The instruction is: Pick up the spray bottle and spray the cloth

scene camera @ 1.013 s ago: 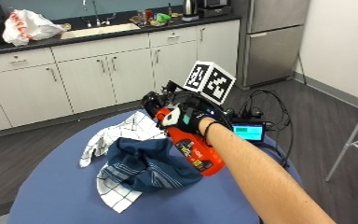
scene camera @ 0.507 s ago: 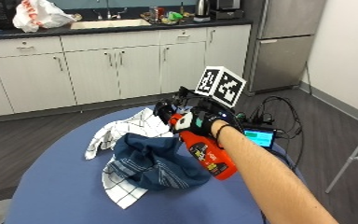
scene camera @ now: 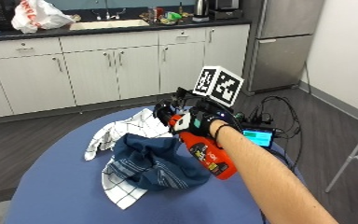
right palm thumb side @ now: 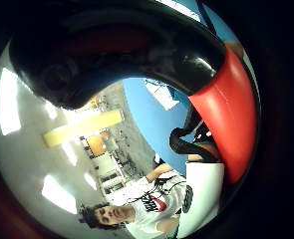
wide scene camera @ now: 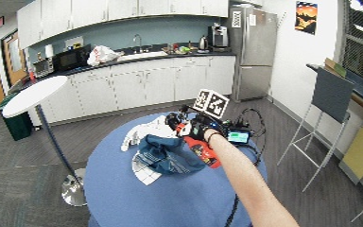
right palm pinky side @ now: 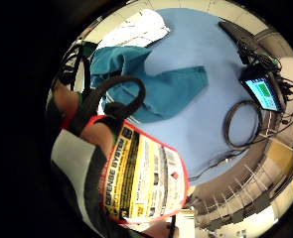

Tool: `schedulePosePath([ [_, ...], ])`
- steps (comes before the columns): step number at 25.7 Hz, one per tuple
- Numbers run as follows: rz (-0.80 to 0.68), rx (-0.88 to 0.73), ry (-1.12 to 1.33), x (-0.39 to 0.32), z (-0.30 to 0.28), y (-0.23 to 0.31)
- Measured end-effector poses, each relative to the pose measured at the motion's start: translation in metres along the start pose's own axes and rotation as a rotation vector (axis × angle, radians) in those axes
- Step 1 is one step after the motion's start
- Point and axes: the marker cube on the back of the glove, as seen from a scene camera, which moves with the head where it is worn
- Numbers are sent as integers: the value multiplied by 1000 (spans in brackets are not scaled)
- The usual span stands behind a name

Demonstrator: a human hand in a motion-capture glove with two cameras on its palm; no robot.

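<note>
I see the red spray bottle held tilted above the blue table, its black nozzle toward the blue cloth heaped beside a white checked cloth, my gloved right hand curled round its neck, a small screen just beyond

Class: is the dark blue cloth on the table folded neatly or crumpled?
Crumpled: the dark blue cloth lies bunched in uneven folds on the blue table.

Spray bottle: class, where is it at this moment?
In the outside view the red spray bottle is gripped in the gloved right hand above the blue table, just right of the dark blue cloth.
</note>
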Motion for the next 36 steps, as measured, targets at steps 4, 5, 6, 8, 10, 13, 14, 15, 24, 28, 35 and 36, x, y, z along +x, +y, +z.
schedulePosePath([
  [4,5,0,4,3,1,0],
  [5,6,-1,4,4,1,0],
  [6,7,-2,4,4,2,0],
  [8,8,-5,3,4,3,1],
  [10,9,-9,6,5,3,1],
  [13,6,-11,13,3,4,2],
  [14,2,-10,11,2,4,2],
  [15,-6,-7,5,1,4,3],
  [24,-217,7,-145,-40,21,20],
  [28,-405,17,-295,-75,43,31],
  [35,-636,30,-469,-134,113,50],
  [36,-652,32,-476,-141,124,51],
])
